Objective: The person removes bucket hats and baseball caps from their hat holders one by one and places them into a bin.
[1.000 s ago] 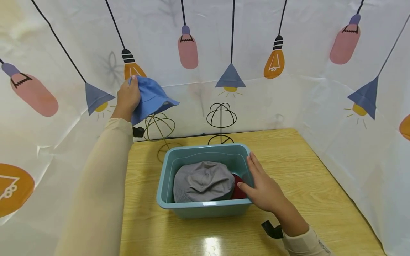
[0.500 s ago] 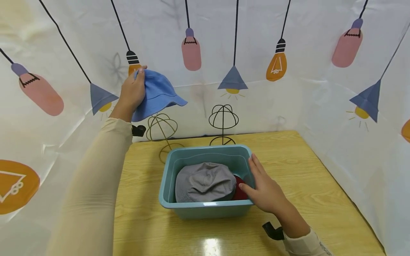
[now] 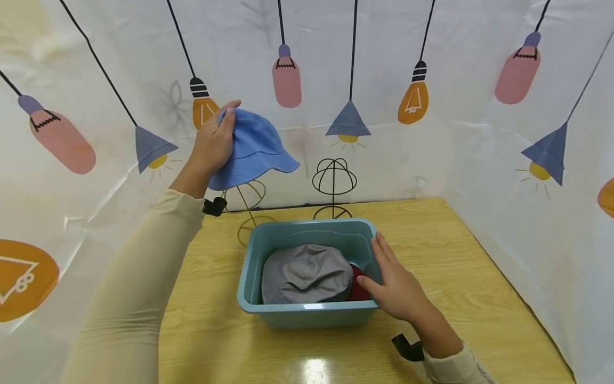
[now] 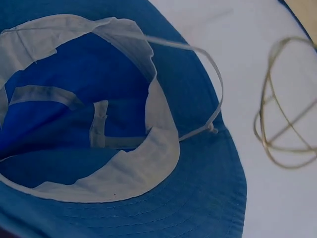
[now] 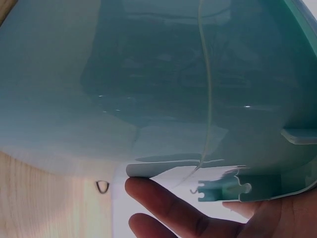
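In the head view my left hand (image 3: 214,146) grips a blue bucket hat (image 3: 256,152) by its crown, raised at the left of the gold wire stand (image 3: 250,205). Seen from below in the left wrist view, the hat (image 4: 213,173) shows a pale inner band and a thin cord. My right hand (image 3: 398,288) holds the right rim of a teal plastic tub (image 3: 307,308), thumb over the edge and fingers along the side. Inside the tub lie a grey hat (image 3: 307,274) and a dark red item (image 3: 357,282), partly hidden beside it.
A black wire stand (image 3: 333,186) is behind the tub at the table's back edge. The wooden table (image 3: 455,266) extends to the right and in front of the tub. A white sheet (image 3: 384,154) printed with lamps encloses the back and sides.
My left hand has moved to the right with the blue hat, which now overlaps more of the gold stand. The right hand has stayed on the tub's rim.
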The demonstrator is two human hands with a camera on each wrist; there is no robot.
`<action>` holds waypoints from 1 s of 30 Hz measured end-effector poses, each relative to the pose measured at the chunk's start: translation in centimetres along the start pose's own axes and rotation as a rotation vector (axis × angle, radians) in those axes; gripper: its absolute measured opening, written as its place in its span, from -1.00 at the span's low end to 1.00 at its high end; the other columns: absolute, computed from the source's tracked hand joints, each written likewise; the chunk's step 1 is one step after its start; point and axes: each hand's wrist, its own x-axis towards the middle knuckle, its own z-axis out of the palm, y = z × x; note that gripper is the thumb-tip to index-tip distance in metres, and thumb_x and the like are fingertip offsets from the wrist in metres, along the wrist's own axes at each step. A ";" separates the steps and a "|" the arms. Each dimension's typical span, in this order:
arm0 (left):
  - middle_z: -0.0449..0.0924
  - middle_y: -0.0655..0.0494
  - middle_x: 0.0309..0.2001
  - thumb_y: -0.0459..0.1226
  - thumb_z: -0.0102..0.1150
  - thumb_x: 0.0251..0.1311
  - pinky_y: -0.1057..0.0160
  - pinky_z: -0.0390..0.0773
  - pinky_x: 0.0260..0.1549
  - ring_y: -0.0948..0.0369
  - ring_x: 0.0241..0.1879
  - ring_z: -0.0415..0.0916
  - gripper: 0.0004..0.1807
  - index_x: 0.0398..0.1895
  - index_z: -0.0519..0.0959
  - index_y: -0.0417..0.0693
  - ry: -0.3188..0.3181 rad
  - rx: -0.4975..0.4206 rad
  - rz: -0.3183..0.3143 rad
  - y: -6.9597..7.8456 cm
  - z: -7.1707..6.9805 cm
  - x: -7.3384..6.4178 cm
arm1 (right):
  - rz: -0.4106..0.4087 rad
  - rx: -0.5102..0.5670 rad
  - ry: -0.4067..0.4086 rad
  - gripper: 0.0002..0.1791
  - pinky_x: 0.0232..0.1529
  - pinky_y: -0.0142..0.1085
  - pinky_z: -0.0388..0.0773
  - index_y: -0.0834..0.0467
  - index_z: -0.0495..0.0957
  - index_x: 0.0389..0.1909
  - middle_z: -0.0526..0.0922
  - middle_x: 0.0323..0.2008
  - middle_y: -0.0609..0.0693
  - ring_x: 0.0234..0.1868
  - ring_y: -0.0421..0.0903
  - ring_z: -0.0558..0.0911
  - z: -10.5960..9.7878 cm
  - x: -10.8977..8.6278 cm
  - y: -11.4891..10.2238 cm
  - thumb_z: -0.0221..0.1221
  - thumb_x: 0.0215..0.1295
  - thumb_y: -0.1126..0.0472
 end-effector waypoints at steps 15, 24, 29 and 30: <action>0.18 0.14 0.57 0.20 -0.35 0.61 -0.02 0.10 0.55 0.11 0.49 0.17 -0.46 0.52 0.36 0.47 -0.217 -0.440 -0.145 2.1 1.5 -3.0 | 0.003 0.007 -0.006 0.01 0.21 0.49 0.37 0.03 -0.18 0.71 -0.26 0.71 -0.06 0.60 0.30 0.15 0.0 0.0 0.1 0.14 0.47 -0.21; 0.16 0.15 0.58 0.19 -0.38 0.62 -0.05 0.16 0.53 0.10 0.48 0.20 -0.46 0.53 0.34 0.48 -0.328 -0.550 -0.204 2.4 2.5 -4.3 | -0.002 0.007 -0.002 0.02 0.19 0.49 0.39 0.02 -0.19 0.71 -0.26 0.71 -0.05 0.60 0.30 0.16 -0.1 0.0 0.1 0.14 0.46 -0.22; 0.21 0.14 0.56 0.19 -0.37 0.62 -0.07 0.21 0.50 0.09 0.46 0.25 -0.45 0.54 0.33 0.44 -0.370 -0.541 -0.198 2.3 3.5 -5.2 | -0.004 0.019 -0.002 0.01 0.21 0.50 0.36 0.01 -0.20 0.71 -0.26 0.71 -0.05 0.61 0.30 0.14 -0.1 0.1 0.1 0.14 0.47 -0.22; 0.22 0.13 0.55 0.19 -0.37 0.62 -0.08 0.21 0.50 0.09 0.46 0.25 -0.45 0.54 0.32 0.43 -0.378 -0.537 -0.193 2.3 3.8 -5.5 | -0.006 0.021 -0.001 0.01 0.21 0.50 0.36 0.01 -0.19 0.71 -0.26 0.71 -0.05 0.61 0.30 0.14 -0.1 0.1 0.1 0.13 0.47 -0.22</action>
